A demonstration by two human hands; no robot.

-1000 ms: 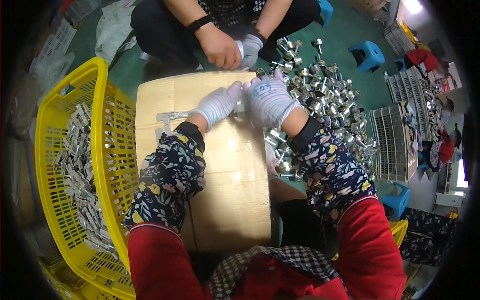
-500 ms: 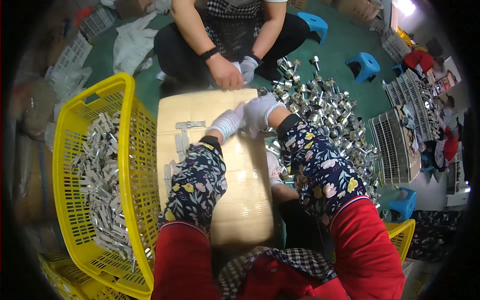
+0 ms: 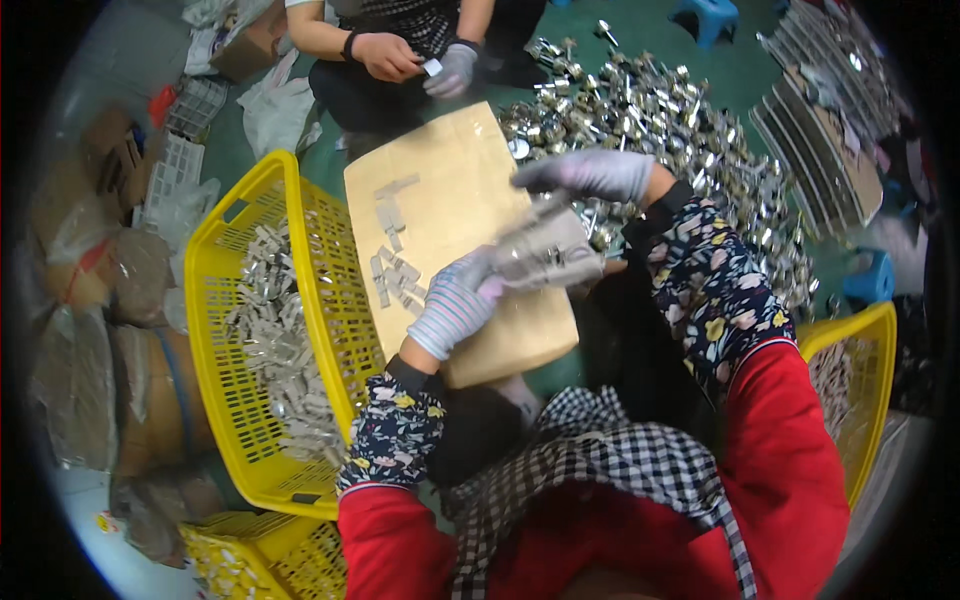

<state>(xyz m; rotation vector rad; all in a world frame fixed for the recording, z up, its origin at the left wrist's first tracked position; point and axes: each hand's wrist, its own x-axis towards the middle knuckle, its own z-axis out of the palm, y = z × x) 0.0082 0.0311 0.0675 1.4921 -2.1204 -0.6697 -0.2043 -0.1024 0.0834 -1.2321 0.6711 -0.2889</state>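
Observation:
My left hand, in a striped white glove, is shut on a blurred bundle of grey metal pieces, held above the near right part of a tan cardboard box. My right hand, also gloved, hovers just beyond the bundle with its fingers stretched to the left and nothing in it. Several small flat metal pieces lie in a loose row on the box top. A big heap of shiny metal parts covers the green floor right of the box.
A yellow mesh basket at my left holds several grey metal pieces. A second yellow basket stands at my right. Another person crouches beyond the box, their hands working a small part. Metal racks and bags surround the spot.
Both hands came back from the box's far edge toward me. My left hand has lifted a bundle of metal pieces, and my right hand has parted from it. The view swung left.

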